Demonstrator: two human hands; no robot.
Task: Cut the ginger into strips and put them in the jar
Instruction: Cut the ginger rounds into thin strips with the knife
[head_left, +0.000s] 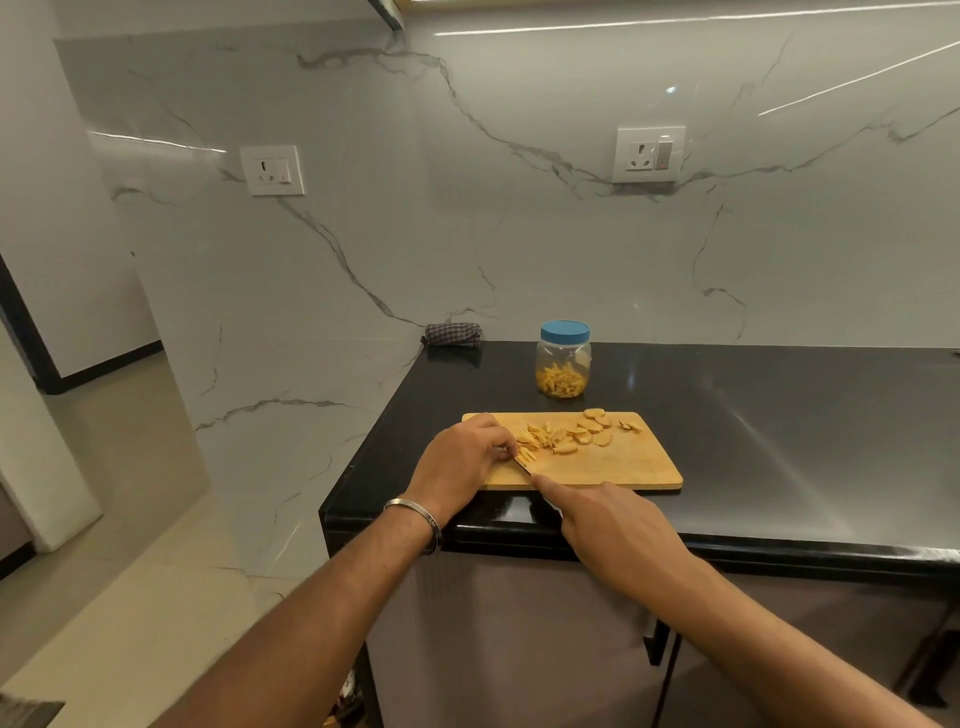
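Counting: one board (613, 467), one jar (563, 358) with blue lid on and strips inside, one knife (524, 464), one cloth (451, 333) at wall corner, two sockets (272, 170) on marble wall, one bangle (415, 514) on left wrist. Ginger (558, 435) on board in two lots: heap of cut strips near left end, roughly eight uncut slices toward back right, exact count unclear. Left hand (460, 457) curled, fingertips pinning strips at board's left end, touching blade side. Right hand (613, 525) gripping knife, handle hidden, forefinger laid straight along spine; blade tip in strips just beside left fingertips. Jar on black counter (779, 415) behind board, well apart from both hands
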